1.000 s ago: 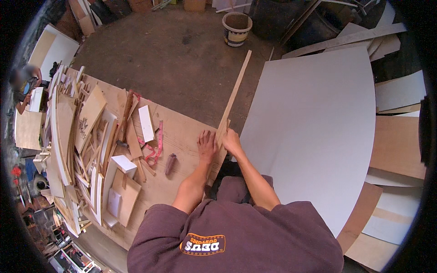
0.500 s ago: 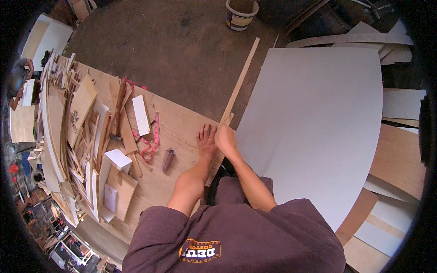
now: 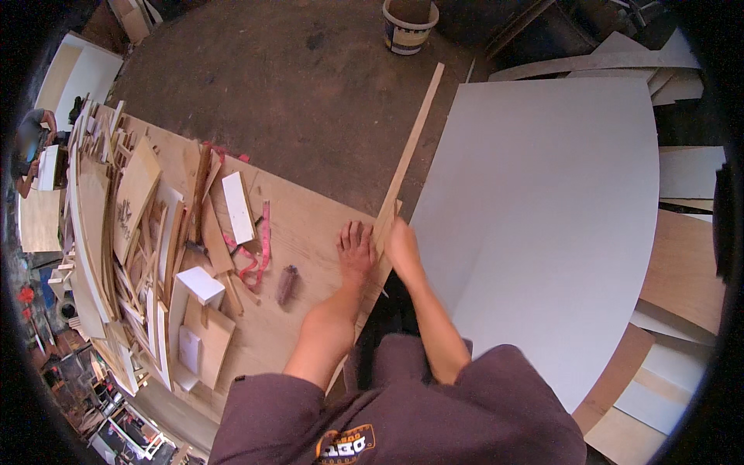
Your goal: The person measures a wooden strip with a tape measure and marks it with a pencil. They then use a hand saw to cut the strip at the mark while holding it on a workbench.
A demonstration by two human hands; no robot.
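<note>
A long pale wood strip (image 3: 415, 139) lies along the right edge of the plywood tabletop (image 3: 302, 201) and sticks out beyond its far edge. My left hand (image 3: 355, 256) rests flat beside the strip with fingers apart. My right hand (image 3: 401, 246) is closed at the strip's right side on something I cannot make out; a short narrow piece shows above it. Left of my left hand lie a small brownish cylindrical object (image 3: 287, 284), a pink measuring tape (image 3: 265, 225) and a white-faced board (image 3: 238, 208).
Piled wood offcuts (image 3: 136, 209) fill the table's left side. A large grey-white sheet (image 3: 527, 217) lies to the right, stacked boards (image 3: 682, 263) beyond it. A bucket (image 3: 409, 35) stands on the floor (image 3: 279, 85). Another person (image 3: 35, 147) is at the far left.
My right hand moved left toward my left hand half a second ago and is now back to the right. My left hand stays beside the strip. The view has shifted slightly.
</note>
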